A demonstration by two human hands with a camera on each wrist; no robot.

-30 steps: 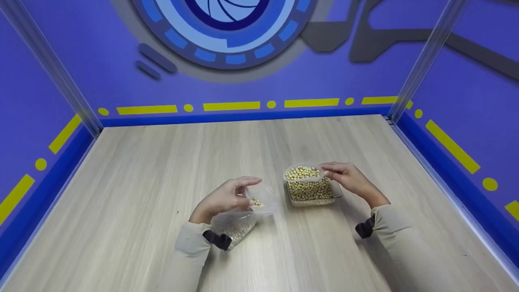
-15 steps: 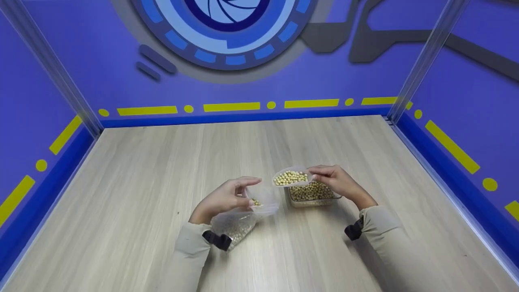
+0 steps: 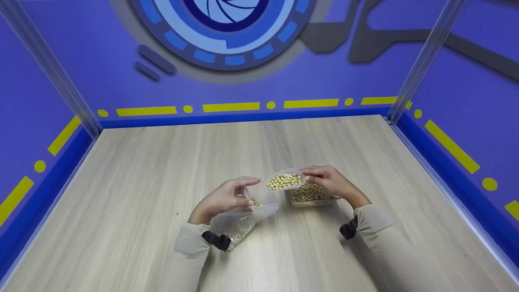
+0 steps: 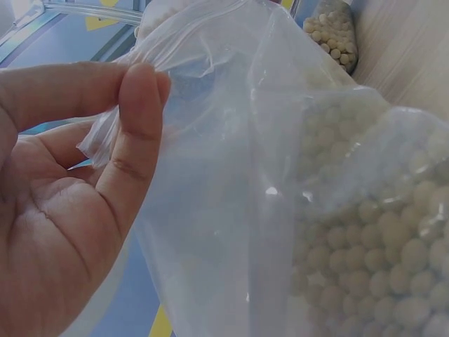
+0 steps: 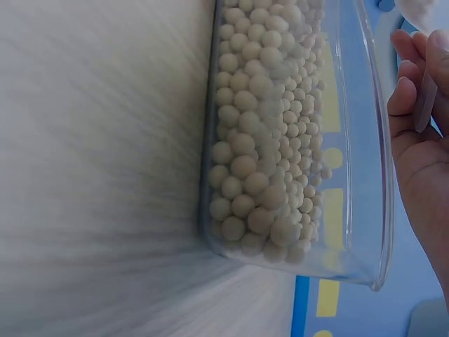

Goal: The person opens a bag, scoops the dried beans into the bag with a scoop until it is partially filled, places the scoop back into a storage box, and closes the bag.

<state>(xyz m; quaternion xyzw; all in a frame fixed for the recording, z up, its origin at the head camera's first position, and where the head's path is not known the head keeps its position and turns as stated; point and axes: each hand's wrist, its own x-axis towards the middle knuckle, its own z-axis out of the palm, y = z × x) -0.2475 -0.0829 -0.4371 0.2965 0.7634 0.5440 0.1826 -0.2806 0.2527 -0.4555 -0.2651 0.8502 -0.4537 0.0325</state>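
My left hand [image 3: 223, 198] holds open the mouth of a clear zip bag [image 3: 261, 209] at its edge, finger and thumb pinching the plastic in the left wrist view. Pale yellow soybeans [image 4: 379, 267] fill the bag's lower part, which lies on the table. A translucent scoop [image 3: 292, 170], heaped with soybeans, is in my right hand [image 3: 329, 181], gripped by its handle. The scoop is raised, its tip close to the bag's mouth on the right side. Below it sits a clear rectangular container [image 3: 312, 204] with more soybeans; the scoop and right hand hide part of it.
The wooden table [image 3: 162, 170] carries the bag and container near its middle. Blue panels [image 3: 227, 93] with yellow marks enclose it at the back and both sides. Each wrist wears a black camera strap [image 3: 217, 240].
My right hand has carried the filled scoop leftward from over the container toward the bag's mouth. My left hand has stayed in place, holding the bag.
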